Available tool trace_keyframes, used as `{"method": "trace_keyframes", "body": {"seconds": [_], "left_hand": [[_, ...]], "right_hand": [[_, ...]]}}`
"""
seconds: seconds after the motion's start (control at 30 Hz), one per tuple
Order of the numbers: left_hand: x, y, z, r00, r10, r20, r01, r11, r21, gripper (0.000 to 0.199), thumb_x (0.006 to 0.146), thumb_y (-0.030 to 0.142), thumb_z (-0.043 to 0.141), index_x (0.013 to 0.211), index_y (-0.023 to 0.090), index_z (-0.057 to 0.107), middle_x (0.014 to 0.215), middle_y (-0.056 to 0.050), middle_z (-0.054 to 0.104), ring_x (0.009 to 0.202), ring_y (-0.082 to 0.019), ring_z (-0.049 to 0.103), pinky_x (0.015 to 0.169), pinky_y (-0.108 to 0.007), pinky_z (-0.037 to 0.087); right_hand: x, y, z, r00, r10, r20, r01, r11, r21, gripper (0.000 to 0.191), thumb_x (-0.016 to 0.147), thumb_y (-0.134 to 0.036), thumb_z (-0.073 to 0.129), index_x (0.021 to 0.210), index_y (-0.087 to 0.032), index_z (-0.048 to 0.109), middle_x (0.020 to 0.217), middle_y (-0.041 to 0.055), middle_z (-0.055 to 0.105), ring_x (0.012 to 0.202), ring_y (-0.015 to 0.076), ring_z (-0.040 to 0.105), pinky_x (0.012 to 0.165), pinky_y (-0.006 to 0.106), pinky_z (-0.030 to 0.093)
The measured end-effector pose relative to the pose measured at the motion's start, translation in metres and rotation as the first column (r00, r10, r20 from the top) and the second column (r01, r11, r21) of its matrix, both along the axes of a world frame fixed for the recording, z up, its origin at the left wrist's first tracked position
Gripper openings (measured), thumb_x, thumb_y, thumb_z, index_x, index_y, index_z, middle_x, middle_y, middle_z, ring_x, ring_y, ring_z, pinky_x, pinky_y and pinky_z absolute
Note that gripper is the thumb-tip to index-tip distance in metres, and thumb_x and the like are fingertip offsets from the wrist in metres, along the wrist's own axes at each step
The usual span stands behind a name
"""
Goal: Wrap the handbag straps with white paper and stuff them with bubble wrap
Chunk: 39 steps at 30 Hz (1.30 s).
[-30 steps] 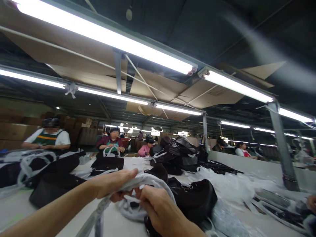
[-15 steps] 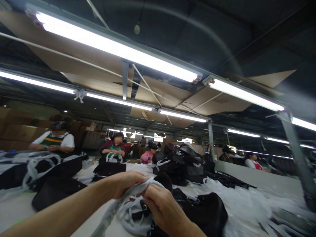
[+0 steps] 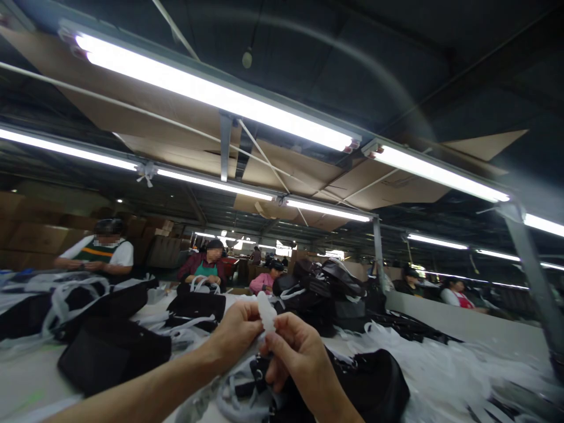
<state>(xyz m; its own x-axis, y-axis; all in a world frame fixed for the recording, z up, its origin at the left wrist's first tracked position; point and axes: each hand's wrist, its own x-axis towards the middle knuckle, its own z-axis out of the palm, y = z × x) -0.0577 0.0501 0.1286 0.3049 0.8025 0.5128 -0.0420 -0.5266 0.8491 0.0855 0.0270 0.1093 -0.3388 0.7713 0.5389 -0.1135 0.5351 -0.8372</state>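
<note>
Both my hands meet over the table, closed on a whitish wrapping strip (image 3: 266,312) whose end sticks up between them. My left hand (image 3: 240,330) pinches it from the left, and my right hand (image 3: 296,346) grips it with thumb and fingers from the right. Below them lies a black bag (image 3: 374,382) with metal rings. Its handles (image 3: 235,390) look wrapped in pale material and loop under my hands. Part of the bag is hidden behind my right hand and forearm.
More black bags (image 3: 114,355) lie at left, and a heap of black bags (image 3: 321,282) rises at centre back. Loose white wrapping (image 3: 427,358) covers the right side by a low partition (image 3: 462,317). Several people work across the table. Lit tubes (image 3: 211,97) hang overhead.
My hands have drawn closer together, and the strip's end now stands up between them. My left hand has turned to a pinch. The view has shifted slightly.
</note>
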Motion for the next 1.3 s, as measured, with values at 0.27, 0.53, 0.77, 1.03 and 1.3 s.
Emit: {"method": "trace_keyframes", "body": {"seconds": [0.27,0.53,0.77,1.03,1.3], "left_hand": [[0.001,-0.005,0.002,0.988,0.148,0.035,-0.151,0.978,0.141,0.028,0.071,0.040,0.068,0.064,0.015,0.058,0.060,0.001,0.056,0.056,-0.011,0.045,0.053,-0.022,0.035],[0.003,-0.009,-0.009,0.962,0.272,0.029,-0.270,0.932,0.242,0.018,0.079,0.032,0.055,0.074,0.016,0.059,0.067,0.001,0.055,0.063,-0.013,0.047,0.059,-0.024,0.039],[0.002,-0.010,-0.016,0.940,0.342,0.008,-0.327,0.891,0.316,0.013,0.083,0.028,0.048,0.091,0.019,0.054,0.058,0.007,0.052,0.050,-0.010,0.041,0.050,-0.021,0.031],[-0.002,-0.007,-0.020,0.943,0.331,0.039,-0.328,0.903,0.278,0.013,0.083,0.029,0.048,0.092,0.020,0.050,0.057,0.008,0.049,0.049,-0.010,0.037,0.048,-0.021,0.029],[-0.001,-0.013,-0.026,0.909,0.415,0.035,-0.396,0.835,0.382,0.008,0.085,0.027,0.047,0.088,0.021,0.052,0.056,0.008,0.047,0.050,-0.011,0.037,0.049,-0.022,0.028]], "right_hand": [[0.007,-0.005,0.011,0.985,0.014,-0.171,-0.047,0.981,-0.190,0.067,0.056,-0.076,0.078,0.077,-0.015,0.060,0.063,0.0018,0.068,0.039,0.0099,0.059,0.032,0.016,0.044],[0.003,0.004,0.009,0.992,-0.103,0.073,0.120,0.952,-0.281,0.046,0.056,-0.062,0.065,0.064,-0.018,0.053,0.047,0.0013,0.063,0.031,0.0100,0.055,0.025,0.013,0.025],[-0.002,0.004,0.008,0.992,-0.116,0.052,0.125,0.965,-0.229,0.041,0.063,-0.058,0.059,0.067,-0.018,0.054,0.050,0.0002,0.064,0.030,0.0055,0.048,0.029,0.014,0.019],[-0.002,0.015,-0.003,0.997,-0.072,0.000,0.070,0.965,-0.255,0.040,0.072,-0.056,0.067,0.073,-0.017,0.056,0.051,-0.0021,0.062,0.034,0.0073,0.052,0.031,0.014,0.023],[-0.008,0.015,0.000,0.996,-0.087,0.022,0.090,0.961,-0.262,0.050,0.068,-0.064,0.071,0.070,-0.017,0.055,0.047,-0.0026,0.059,0.033,0.0066,0.048,0.031,0.015,0.019]]}}
